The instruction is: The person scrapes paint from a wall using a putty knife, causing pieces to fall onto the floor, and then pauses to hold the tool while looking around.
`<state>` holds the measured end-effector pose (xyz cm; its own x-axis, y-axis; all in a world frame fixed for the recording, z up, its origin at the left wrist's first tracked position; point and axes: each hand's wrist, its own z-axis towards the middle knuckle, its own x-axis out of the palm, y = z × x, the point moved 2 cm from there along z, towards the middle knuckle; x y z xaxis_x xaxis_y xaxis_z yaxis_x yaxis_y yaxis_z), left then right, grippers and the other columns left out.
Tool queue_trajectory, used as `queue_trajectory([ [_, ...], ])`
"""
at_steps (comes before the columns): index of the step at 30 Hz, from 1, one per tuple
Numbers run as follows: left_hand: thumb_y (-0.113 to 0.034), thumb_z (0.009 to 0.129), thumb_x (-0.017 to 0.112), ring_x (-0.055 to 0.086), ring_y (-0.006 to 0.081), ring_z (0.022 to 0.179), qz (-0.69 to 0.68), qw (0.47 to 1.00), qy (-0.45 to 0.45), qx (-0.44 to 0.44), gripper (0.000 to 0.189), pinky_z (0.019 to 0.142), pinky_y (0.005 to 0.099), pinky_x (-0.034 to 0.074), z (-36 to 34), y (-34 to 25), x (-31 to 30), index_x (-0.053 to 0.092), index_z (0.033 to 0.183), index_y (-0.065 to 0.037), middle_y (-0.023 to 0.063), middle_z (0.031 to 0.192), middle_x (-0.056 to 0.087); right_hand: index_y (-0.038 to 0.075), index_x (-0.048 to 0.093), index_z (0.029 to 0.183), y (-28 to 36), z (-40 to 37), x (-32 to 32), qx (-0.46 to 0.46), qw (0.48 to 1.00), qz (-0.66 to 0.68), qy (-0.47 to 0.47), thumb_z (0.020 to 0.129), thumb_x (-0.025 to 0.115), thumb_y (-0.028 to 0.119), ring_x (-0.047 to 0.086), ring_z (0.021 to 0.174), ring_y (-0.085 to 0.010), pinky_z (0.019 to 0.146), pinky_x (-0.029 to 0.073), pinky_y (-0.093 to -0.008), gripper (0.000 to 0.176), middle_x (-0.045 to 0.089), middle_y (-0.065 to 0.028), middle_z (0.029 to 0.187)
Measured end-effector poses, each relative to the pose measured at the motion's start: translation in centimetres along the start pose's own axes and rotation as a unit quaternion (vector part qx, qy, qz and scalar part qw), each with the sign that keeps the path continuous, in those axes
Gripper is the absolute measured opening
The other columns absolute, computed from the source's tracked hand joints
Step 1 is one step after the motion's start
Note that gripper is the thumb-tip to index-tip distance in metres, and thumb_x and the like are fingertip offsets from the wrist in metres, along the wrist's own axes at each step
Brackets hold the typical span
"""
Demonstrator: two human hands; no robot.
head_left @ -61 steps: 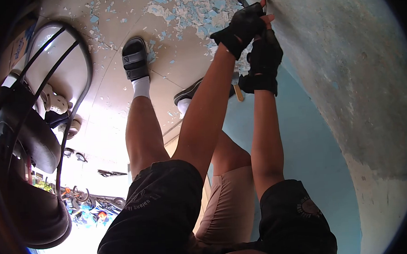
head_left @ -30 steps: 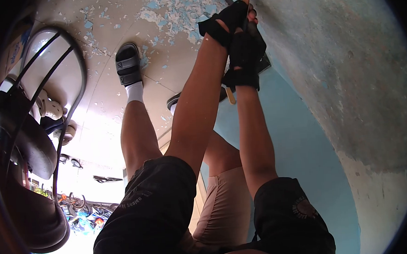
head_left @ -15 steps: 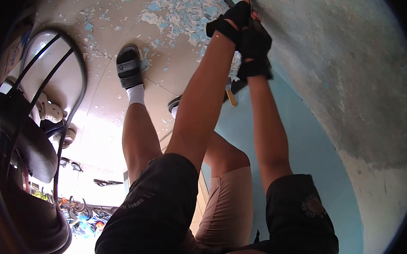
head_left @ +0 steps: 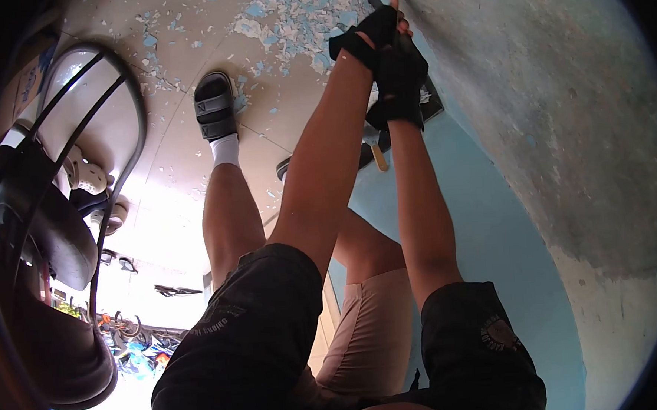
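My left hand and my right hand wear black fingerless gloves and are pressed together low against the wall, which is grey and bare of paint. A few fingertips show, one stretched along the wall beside a small dark edge. What the hands close on is hidden by the gloves. Under my hands lies a pile of blue and white paint flakes. Between my forearms, near my foot, a tool's wooden handle sticks out; its other end is hidden.
My foot in a black slipper stands on the tiled floor among scattered chips. A chair with a curved metal frame is at the left, with clogs beside it. Pale blue wall adjoins the grey part. Bikes show outside.
My two hands have slid slightly left and down in the view, still together. The thin dark edge by my fingertip shows less now. The view itself has shifted a little.
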<state>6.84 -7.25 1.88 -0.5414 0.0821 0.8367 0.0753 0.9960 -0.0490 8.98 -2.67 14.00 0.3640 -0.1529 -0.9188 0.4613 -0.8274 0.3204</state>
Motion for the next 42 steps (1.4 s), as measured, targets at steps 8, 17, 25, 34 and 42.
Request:
queue_trajectory([
  [8, -0.06, 0.086, 0.051, 0.058, 0.0258, 0.06, -0.095, 0.986, -0.135, 0.017, 0.054, 0.058, 0.0385, 0.05, 2.8, -1.6, -2.3, 0.05, 0.078, -0.006, 0.0073, 0.057, 0.053, 0.013, 0.063, 0.105, -1.1, 4.2, 3.6, -0.083, 0.992, -0.094, 0.01, 0.091, 0.047, 0.038, 0.065, 0.081, -0.0297, 0.065, 0.052, -0.0394, 0.033, 0.066, -0.0143, 0.09],
  [17, -0.051, 0.089, 0.055, 0.053, 0.0215, 0.058, -0.014, 0.997, -0.071, -0.033, 0.046, 0.058, 0.0339, 0.048, 0.1, -0.2, -0.7, 0.048, 0.075, -0.008, 0.0037, 0.057, 0.048, 0.009, 0.064, 0.102, -0.6, -0.3, 2.0, 0.135, 0.985, 0.101, -0.032, 0.083, 0.059, 0.04, 0.063, 0.085, -0.0366, 0.076, 0.05, -0.0403, 0.037, 0.066, -0.0148, 0.093],
  [25, -0.055, 0.088, 0.051, 0.054, 0.022, 0.06, -0.034, 0.999, 0.035, -0.02, 0.05, 0.059, 0.0337, 0.05, 0.5, 0.7, -1.6, 0.048, 0.073, -0.008, 0.0041, 0.057, 0.049, 0.009, 0.064, 0.1, -1.5, -1.1, 2.0, 0.071, 0.996, 0.021, -0.051, 0.079, 0.055, 0.021, 0.064, 0.081, -0.0345, 0.069, 0.051, -0.0402, 0.026, 0.066, -0.0159, 0.087],
  [34, -0.059, 0.088, 0.047, 0.055, 0.0258, 0.059, -0.058, 0.998, -0.025, -0.011, 0.054, 0.062, 0.0379, 0.05, 1.6, 0.5, -2.2, 0.048, 0.079, -0.006, 0.0063, 0.059, 0.051, 0.009, 0.063, 0.106, -2.4, 0.4, 2.4, 0.043, 0.997, 0.038, -0.052, 0.079, 0.056, 0.019, 0.064, 0.083, -0.0338, 0.073, 0.051, -0.0406, 0.03, 0.067, -0.0137, 0.093],
  [42, -0.062, 0.085, 0.049, 0.056, 0.0254, 0.06, -0.062, 0.995, -0.076, 0.03, 0.056, 0.06, 0.0366, 0.049, 3.7, -0.6, -2.6, 0.048, 0.076, -0.007, 0.0071, 0.06, 0.053, 0.009, 0.064, 0.094, -3.5, 4.3, 4.2, 0.008, 1.0, 0.024, 0.003, 0.08, 0.054, 0.024, 0.063, 0.078, -0.035, 0.069, 0.051, -0.0436, 0.023, 0.066, -0.0149, 0.087],
])
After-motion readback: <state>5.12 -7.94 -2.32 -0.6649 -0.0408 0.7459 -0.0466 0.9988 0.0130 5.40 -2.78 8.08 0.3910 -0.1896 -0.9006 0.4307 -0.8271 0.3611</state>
